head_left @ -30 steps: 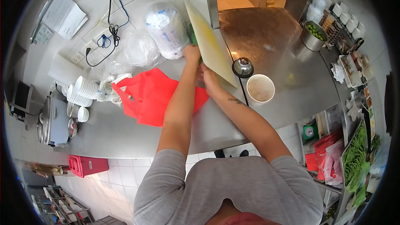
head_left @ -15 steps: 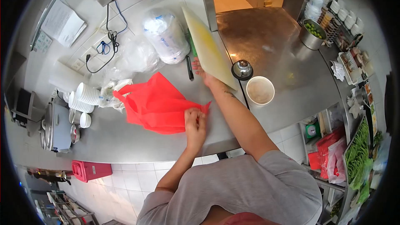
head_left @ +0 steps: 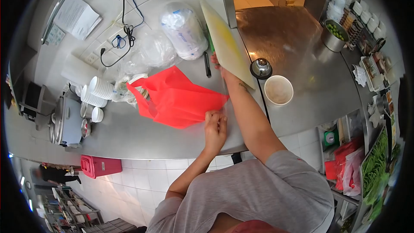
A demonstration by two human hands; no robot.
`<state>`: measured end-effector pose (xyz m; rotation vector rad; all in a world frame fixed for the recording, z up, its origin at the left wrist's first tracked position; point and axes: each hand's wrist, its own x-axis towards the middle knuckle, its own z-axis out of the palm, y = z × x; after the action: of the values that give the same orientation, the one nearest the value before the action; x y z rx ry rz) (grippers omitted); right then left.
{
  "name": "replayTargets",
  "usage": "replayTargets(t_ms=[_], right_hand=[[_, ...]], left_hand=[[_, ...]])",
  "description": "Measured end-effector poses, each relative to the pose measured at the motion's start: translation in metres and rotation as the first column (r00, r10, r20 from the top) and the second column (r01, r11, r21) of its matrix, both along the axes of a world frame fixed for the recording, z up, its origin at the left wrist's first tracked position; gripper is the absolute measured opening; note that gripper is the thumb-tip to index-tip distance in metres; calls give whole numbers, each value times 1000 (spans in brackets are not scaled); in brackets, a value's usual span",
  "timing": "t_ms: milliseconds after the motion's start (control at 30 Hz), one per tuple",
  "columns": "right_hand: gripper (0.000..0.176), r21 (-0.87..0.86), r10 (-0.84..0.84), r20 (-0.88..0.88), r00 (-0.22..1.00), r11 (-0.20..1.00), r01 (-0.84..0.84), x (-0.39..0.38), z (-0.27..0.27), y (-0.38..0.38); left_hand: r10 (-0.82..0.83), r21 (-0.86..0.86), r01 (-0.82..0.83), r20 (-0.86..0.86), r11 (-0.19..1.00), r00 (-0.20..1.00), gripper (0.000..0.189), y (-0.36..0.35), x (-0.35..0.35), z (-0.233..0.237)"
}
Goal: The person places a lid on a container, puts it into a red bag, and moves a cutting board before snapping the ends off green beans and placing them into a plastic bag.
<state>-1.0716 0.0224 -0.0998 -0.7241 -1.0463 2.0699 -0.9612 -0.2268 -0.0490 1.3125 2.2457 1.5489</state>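
A red bag point(head_left: 174, 99) with a loop handle lies on the steel counter point(head_left: 129, 142). My left hand point(head_left: 215, 127) is beside the bag's lower right edge, its fingers curled together; what they pinch, if anything, is hidden. My right hand point(head_left: 216, 61) reaches past the left edge of a pale cutting board point(head_left: 228, 43) with yellow stains, which stands tilted. The board covers most of that hand; the fingertips that show look stretched out. A black pen-like marker point(head_left: 207, 64) lies just left of these fingers. Behind the board a strip of green thing shows.
A call bell point(head_left: 261, 67) and a white paper bowl point(head_left: 278, 90) stand right of my right forearm. Behind the bag are a wrapped stack point(head_left: 183, 30) in clear plastic and stacked white bowls point(head_left: 95, 90). A metal pot point(head_left: 334, 36) of green fruit stands far right.
My left hand has drawn slightly toward me from the bag's edge. My right hand has gone further behind the board, so less of it shows. The whole view has shifted.
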Motion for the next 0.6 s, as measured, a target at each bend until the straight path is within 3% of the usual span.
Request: replayTargets(t_ms=[300,400,467,567,600], right_hand=[[31,-173,-69,21,997,982,72,-31,-8,6],[32,-305,97,113,989,951,-59,-35,-24,-9],[32,-215,280,142,950,945,-246,-18,-14,-28],[27,178,417,169,893,878,-444,39,35,-66],[26,289,422,127,898,850,-440,59,42,-77]], left_hand=[[44,33,-44,19,998,999,5,6,-3,25],[19,37,-21,57,999,998,6,-3,-3,27],[-15,69,10,82,998,997,8,-13,0,23],[-92,41,88,121,995,988,10,-41,12,25],[-121,26,119,131,993,984,10,-51,14,26]])
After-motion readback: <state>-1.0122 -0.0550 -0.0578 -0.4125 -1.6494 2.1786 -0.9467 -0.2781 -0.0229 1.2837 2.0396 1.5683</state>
